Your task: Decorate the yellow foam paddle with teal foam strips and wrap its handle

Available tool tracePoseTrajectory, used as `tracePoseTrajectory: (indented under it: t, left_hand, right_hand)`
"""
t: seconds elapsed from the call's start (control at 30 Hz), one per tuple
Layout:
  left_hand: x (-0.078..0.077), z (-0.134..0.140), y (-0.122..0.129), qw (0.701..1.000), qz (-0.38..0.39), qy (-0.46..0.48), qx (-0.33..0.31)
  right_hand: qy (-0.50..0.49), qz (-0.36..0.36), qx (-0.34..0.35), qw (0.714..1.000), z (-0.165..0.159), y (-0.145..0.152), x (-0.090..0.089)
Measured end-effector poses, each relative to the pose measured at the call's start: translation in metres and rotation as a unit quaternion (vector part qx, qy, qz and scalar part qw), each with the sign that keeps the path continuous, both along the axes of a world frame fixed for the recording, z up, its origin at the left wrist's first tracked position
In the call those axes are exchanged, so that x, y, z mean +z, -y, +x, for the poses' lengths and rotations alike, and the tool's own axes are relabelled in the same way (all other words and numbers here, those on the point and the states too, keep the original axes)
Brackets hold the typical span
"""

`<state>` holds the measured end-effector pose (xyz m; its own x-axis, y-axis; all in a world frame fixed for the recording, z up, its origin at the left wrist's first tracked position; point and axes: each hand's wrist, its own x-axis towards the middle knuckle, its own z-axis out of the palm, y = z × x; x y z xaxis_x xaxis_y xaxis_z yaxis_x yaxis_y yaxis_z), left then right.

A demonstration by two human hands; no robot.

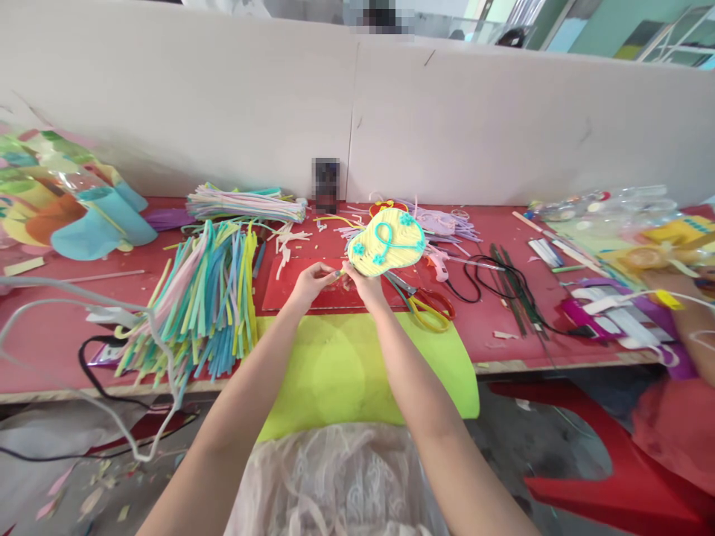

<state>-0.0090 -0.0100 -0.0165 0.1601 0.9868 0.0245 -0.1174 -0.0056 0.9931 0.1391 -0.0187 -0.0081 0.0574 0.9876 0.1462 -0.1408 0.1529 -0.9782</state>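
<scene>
My left hand (313, 283) is closed, its thumb and fingertips pinched on a tiny greenish piece, too small to name. Close beside it, my right hand (360, 283) is closed at the lower edge of a yellow rounded pipe-cleaner piece (391, 249), trimmed in teal with a looped line and small flowers. This piece covers part of the right fingers. Beneath both hands lies a red board (313, 298). Scissors with red and yellow handles (433, 309) rest to the right, near a pink glue gun (439, 264).
A large bundle of pastel pipe cleaners (206, 298) lies left, another bundle (246, 203) behind it. Blue felt-like shapes (106, 223) stand far left. A black cable (503, 279) and purple-white power strip (620, 313) lie right. White cords hang front left. Another person's arm (696, 327) is at right.
</scene>
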Motion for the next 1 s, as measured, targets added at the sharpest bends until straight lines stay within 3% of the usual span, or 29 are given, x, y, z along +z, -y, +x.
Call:
tracePoseTrajectory:
  t: [0.33,0.67,1.0]
  left_hand:
    - [0.001,-0.005,0.001,0.989,0.085,-0.115,-0.041]
    - [0.010,0.002,0.014,0.944,0.211,-0.253,0.022]
    - [0.007,-0.003,0.011,0.938,0.192,-0.289,0.014]
  right_hand:
    - [-0.018,-0.023,0.008,1.000,-0.001,0.000,0.001]
    - [-0.013,-0.027,0.000,1.000,-0.002,0.001,0.000]
    - [0.022,-0.030,-0.003,0.999,-0.002,0.000,-0.003]
